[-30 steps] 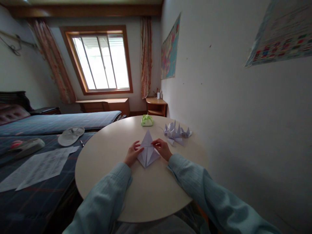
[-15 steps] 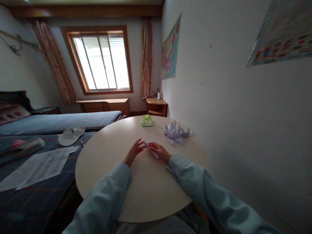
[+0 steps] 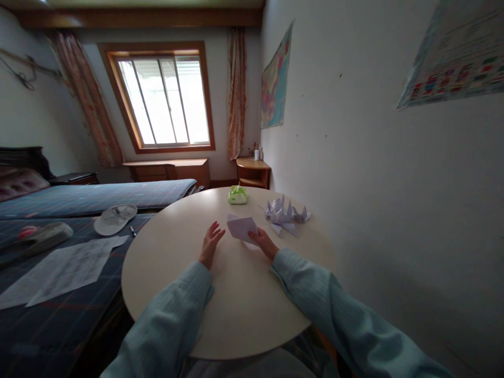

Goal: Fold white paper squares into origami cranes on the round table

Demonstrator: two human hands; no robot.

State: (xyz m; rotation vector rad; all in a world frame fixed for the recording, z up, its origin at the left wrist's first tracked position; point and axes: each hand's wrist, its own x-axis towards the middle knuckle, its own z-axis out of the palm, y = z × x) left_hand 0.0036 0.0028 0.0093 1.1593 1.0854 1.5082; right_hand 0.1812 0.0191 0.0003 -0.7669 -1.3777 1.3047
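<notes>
- Since half a second ago, the paper (image 3: 241, 228) has turned from edge-on to show a broad face, and the left hand (image 3: 211, 244) has drawn away.
- The paper, white, matte and folded into crisp layers, is above the middle of the table, at about 10 o'clock from the right hand (image 3: 264, 243); its long axis seems to run from 10 toward 4.
- The right hand, the nearer, pinches it at its 4 o'clock corner.
- The left hand waits apart at about 8 o'clock from it, fingers spread and holding nothing.
- Below, the table (image 3: 244, 304) is round, pale and smooth, with a soft sheen.
- Pointed white folded shapes (image 3: 287, 212) cluster between 2 and 3 o'clock from the paper.
- At 12 sits a pack (image 3: 238, 196), boxy, lime and white, seemingly soft plastic.
- Pale blue-green sleeves (image 3: 173, 310), woven and creased, cover both arms.
</notes>
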